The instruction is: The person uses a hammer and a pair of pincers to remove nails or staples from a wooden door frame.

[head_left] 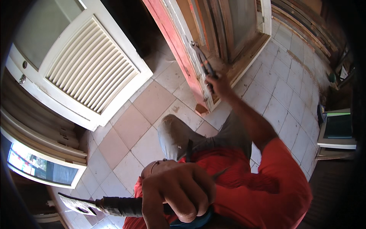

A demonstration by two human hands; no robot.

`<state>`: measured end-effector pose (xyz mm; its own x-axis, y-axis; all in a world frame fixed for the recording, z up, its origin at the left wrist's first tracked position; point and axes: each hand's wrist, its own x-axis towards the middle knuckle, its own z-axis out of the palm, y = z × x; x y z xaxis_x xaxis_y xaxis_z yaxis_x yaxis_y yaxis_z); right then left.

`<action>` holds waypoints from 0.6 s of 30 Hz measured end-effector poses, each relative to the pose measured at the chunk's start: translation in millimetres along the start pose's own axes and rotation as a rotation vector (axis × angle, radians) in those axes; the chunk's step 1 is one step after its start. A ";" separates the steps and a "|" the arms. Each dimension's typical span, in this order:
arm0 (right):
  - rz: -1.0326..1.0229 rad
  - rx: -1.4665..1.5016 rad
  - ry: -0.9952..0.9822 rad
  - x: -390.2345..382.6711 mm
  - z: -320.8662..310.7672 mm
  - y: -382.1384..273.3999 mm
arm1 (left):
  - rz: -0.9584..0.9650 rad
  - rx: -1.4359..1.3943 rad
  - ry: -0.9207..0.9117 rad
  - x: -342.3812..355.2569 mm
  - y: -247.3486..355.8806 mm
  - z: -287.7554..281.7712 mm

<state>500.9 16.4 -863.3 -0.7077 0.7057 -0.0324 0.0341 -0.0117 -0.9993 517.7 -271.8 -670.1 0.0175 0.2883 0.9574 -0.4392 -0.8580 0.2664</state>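
My right hand [221,86] reaches forward, its fingers wrapped round the black and orange handles of a pair of pliers [202,59]. The pliers' jaws touch or nearly touch the white edge of a pink and white wooden frame [183,57]. Close to the camera, my left hand [181,191] is closed round the black-wrapped handle of a hand tool [122,206]. This tool ends at the left in a flat, pale metal head with a cut-out; its exact kind is unclear. A thin dark point shows beside the left knuckles, too blurred to name.
A white louvred door panel [93,65] leans at the upper left. Below it stands a white-framed glass pane [45,164]. Long boards [305,26] are stacked at the far right, with a framed panel [337,128] below. Tiles [141,118] cover the floor.
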 end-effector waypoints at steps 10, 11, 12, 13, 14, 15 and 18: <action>-0.011 0.231 0.306 -61.6 8.5 117.6 | -0.196 -0.132 -0.020 -15.1 -12.0 -39.7; 0.032 0.278 0.406 -60.7 -17.0 135.4 | -0.217 -0.154 -0.009 -21.8 -15.2 -41.2; 0.039 0.109 0.473 -63.3 -50.7 133.4 | -0.279 -0.145 0.078 -30.0 -19.8 -43.4; 0.073 0.104 0.539 -65.8 -79.1 126.6 | -0.341 -0.127 0.150 -34.7 -25.1 -45.7; 0.087 0.050 0.506 -66.9 -105.3 124.9 | -0.347 -0.123 0.169 -55.8 -30.1 -53.8; 0.136 -0.054 0.396 -74.0 -131.3 114.6 | -0.372 0.005 0.270 -90.3 -38.8 -69.0; 0.507 0.002 0.340 -87.5 -215.5 186.6 | -0.759 0.417 1.063 -143.3 -71.7 -74.4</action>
<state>721.3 105.1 -1043.5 -0.3387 0.7987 -0.4974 0.3060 -0.4063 -0.8610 479.9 -219.9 -834.7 -0.6441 0.7620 0.0666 -0.3270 -0.3530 0.8766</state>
